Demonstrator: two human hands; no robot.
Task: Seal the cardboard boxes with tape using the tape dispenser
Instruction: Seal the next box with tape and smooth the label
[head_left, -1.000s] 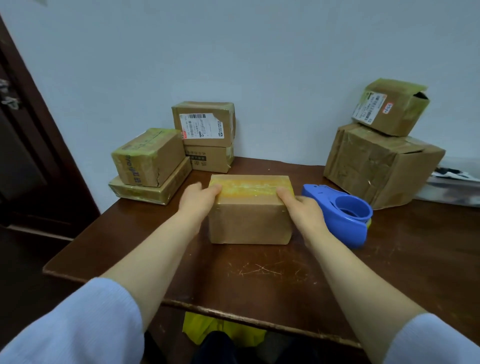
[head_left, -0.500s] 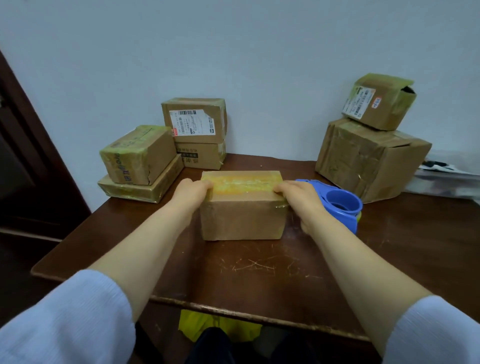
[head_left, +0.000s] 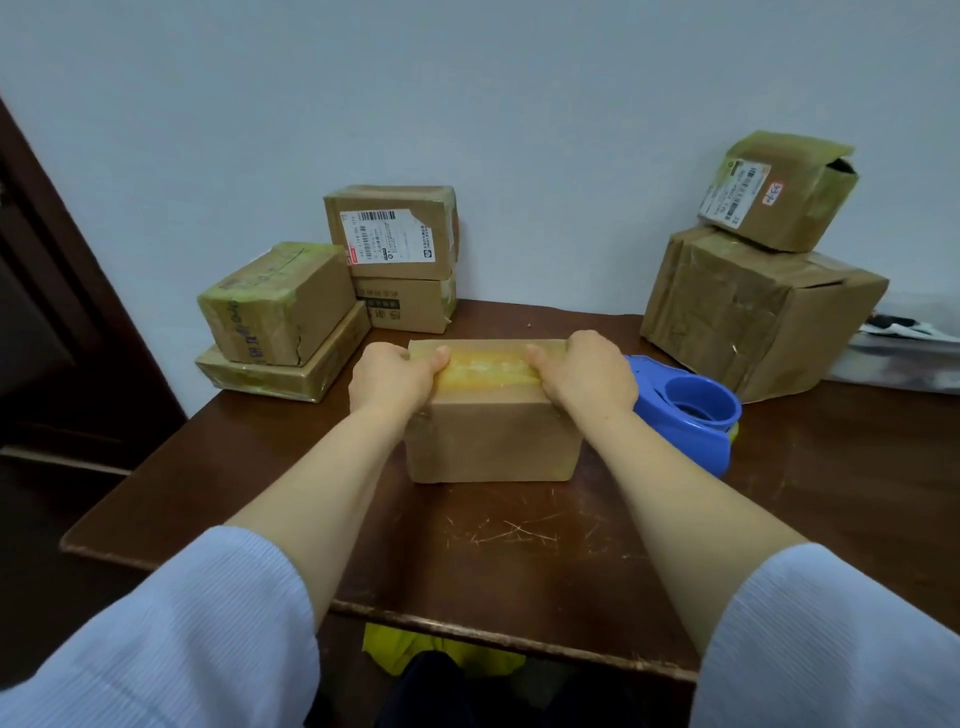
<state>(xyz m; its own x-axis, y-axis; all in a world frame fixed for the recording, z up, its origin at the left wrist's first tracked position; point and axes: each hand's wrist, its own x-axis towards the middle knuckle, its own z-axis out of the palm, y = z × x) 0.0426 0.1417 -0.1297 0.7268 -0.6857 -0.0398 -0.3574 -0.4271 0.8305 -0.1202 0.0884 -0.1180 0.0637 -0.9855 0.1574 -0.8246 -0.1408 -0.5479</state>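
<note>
The cardboard box (head_left: 493, 439) stands in the middle of the surface (head_left: 519, 551), and a yellowish tape strip (head_left: 485, 366) is seen along its top. The box is held at both ends: the left hand (head_left: 389, 379) is curled round the left end and the right hand (head_left: 589, 376) round the right end. The fingers of both hands are clamped on the box, and both thumbs are pressed on the tape strip. The blue tape dispenser (head_left: 685, 415) is laid just beside the box, at its right. Other boxes (head_left: 395, 244) are stacked at the back.
</note>
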